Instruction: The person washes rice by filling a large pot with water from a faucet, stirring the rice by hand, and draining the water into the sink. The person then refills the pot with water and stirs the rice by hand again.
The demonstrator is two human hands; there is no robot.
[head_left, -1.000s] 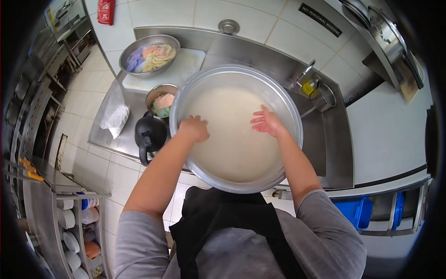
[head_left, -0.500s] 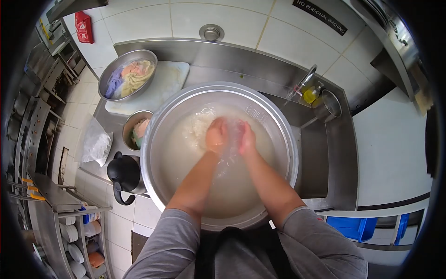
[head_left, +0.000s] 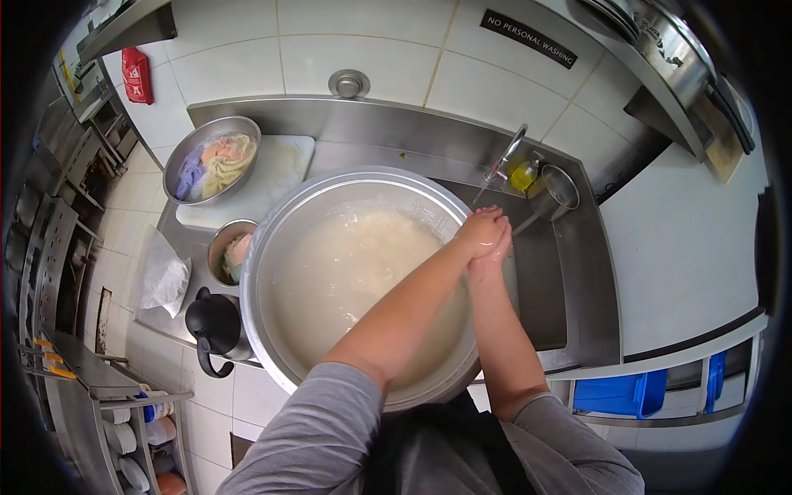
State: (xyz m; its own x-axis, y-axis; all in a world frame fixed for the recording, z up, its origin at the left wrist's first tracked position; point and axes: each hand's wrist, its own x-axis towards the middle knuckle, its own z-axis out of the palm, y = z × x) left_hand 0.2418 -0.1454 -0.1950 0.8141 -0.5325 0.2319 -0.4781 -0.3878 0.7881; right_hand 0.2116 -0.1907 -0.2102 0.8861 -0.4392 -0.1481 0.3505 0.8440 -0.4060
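Note:
A big round metal pot (head_left: 266, 247) holds cloudy whitish water (head_left: 363, 272), with a pale mass that looks like rice under the surface. My left hand (head_left: 481, 232) reaches across to the pot's right rim and lies over my right hand (head_left: 492, 252). Both are wet and clasped together, fingers closed around each other; no object shows between them. Just beyond them stands the tap (head_left: 516, 144), with a thin stream of water falling from it close to my fingers.
Right of the pot lies the steel sink basin (head_left: 540, 289), with yellow soap (head_left: 524, 175) and a strainer (head_left: 561, 188) at its back corner. To the left are a bowl of cloths (head_left: 213, 161) on a white cutting board (head_left: 285, 157), a smaller bowl (head_left: 224, 252), a plastic bag (head_left: 165, 276) and a black-topped jug (head_left: 216, 322).
My hands have come up out of the cloudy water and moved right to the pot's rim near the tap. Apart before, they are now clasped together. The view has shifted slightly.

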